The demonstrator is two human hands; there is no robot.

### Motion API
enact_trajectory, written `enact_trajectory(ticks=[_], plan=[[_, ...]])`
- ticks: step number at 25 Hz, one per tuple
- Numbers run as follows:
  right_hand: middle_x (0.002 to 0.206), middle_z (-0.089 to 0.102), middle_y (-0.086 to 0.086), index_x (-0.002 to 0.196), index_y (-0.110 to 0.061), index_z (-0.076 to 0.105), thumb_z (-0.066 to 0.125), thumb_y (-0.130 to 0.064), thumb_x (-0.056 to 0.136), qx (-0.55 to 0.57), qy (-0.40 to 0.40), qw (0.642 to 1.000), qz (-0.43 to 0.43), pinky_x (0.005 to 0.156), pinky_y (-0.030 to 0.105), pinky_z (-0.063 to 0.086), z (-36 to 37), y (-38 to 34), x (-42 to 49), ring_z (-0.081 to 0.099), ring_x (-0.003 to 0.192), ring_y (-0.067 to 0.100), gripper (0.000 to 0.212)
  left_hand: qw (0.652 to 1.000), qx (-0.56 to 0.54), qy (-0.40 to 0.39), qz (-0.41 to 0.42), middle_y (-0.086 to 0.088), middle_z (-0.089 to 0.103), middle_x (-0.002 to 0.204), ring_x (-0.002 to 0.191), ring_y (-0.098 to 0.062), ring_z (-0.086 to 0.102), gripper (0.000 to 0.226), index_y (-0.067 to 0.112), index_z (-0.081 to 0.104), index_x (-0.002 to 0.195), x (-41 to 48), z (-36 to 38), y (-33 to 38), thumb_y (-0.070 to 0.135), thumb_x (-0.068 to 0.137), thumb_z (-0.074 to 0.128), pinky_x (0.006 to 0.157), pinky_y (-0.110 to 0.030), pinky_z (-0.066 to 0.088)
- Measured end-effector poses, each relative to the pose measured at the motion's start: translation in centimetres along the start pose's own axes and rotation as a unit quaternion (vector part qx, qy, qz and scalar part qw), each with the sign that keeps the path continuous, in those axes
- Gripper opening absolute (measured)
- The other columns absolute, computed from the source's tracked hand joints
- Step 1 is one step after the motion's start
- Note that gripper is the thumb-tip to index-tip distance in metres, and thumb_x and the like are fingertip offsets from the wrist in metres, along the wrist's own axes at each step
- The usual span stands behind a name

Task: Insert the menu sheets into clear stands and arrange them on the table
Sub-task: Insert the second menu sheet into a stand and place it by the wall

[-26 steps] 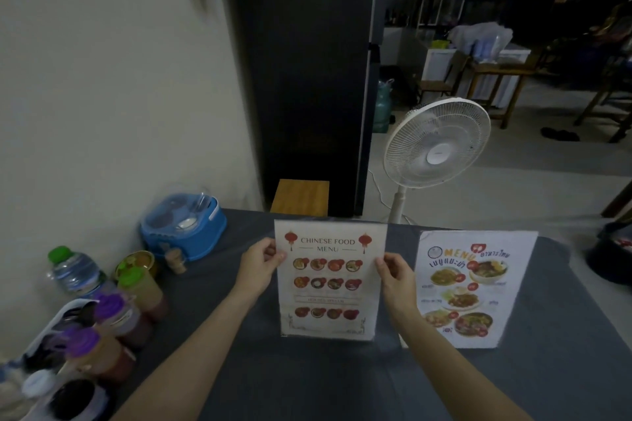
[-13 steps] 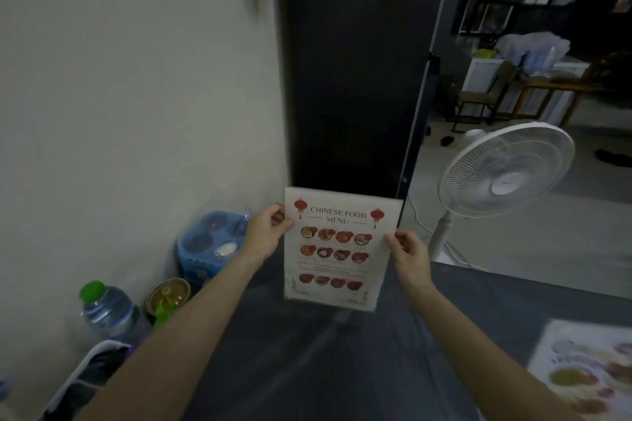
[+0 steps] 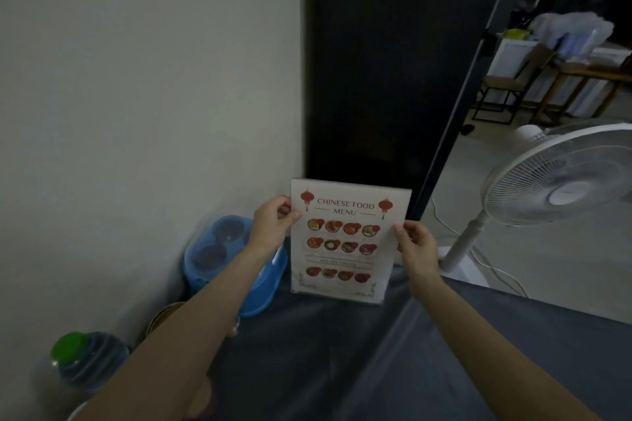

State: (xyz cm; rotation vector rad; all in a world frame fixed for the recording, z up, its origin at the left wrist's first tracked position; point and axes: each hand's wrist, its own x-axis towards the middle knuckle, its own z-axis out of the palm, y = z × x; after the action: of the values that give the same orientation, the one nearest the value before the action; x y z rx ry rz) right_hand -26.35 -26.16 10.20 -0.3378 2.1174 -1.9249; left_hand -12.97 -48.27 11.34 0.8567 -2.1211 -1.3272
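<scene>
A clear stand with the "Chinese Food Menu" sheet (image 3: 345, 243) inside stands upright near the far left end of the dark grey table (image 3: 393, 362). My left hand (image 3: 272, 224) grips its upper left edge. My right hand (image 3: 415, 248) grips its right edge, lower down. The stand's base is at or just above the cloth; I cannot tell whether it touches. The second menu stand is out of view.
A blue lidded container (image 3: 222, 260) sits beside the wall, just left of the stand. A bottle with a green cap (image 3: 82, 359) and a round tin (image 3: 164, 316) stand nearer along the wall. A white pedestal fan (image 3: 561, 178) stands off the table's far right.
Both hands have carried the Chinese menu stand away from the other menu stand, toward the far left corner by the blue container. The view swung left, so the second stand left the frame.
</scene>
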Motion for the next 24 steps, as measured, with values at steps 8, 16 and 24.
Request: enact_trajectory(ticks=[8,16,24], plan=[[0.09,0.062,-0.007,0.103,-0.009,0.056,0.052,-0.021,0.095,-0.001,0.02,1.0,0.017,0.063,0.018,0.044,0.5,1.2,1.2,0.058,0.082,0.005,0.016,1.0,0.008,-0.012,0.013,-0.008,0.07,0.098,0.092,-0.02,0.064,0.01,0.006,0.066,0.099,1.6,1.2,-1.1,0.006,0.089,0.064,0.075,-0.019,0.05],[0.092,0.061,-0.002,0.101,-0.012,0.055,0.052,-0.022,0.095,-0.013,0.059,0.998,0.006,0.067,0.024,0.045,1.0,1.1,1.2,0.057,0.082,0.012,0.012,1.0,0.005,-0.007,0.017,-0.004,0.067,0.1,0.094,-0.017,0.062,0.016,0.005,0.066,0.106,2.0,1.5,-0.6,0.005,0.09,0.062,0.078,-0.021,0.051],[0.101,0.062,0.0,0.113,-0.007,0.056,0.053,-0.026,0.094,-0.046,0.024,0.999,0.019,0.067,0.021,0.045,0.0,1.0,0.7,0.059,0.09,0.016,0.026,1.0,0.013,-0.016,-0.006,-0.004,0.064,0.102,0.096,-0.017,0.06,0.02,0.002,0.063,0.111,1.3,1.2,0.0,0.008,0.092,0.06,0.071,-0.015,0.045]])
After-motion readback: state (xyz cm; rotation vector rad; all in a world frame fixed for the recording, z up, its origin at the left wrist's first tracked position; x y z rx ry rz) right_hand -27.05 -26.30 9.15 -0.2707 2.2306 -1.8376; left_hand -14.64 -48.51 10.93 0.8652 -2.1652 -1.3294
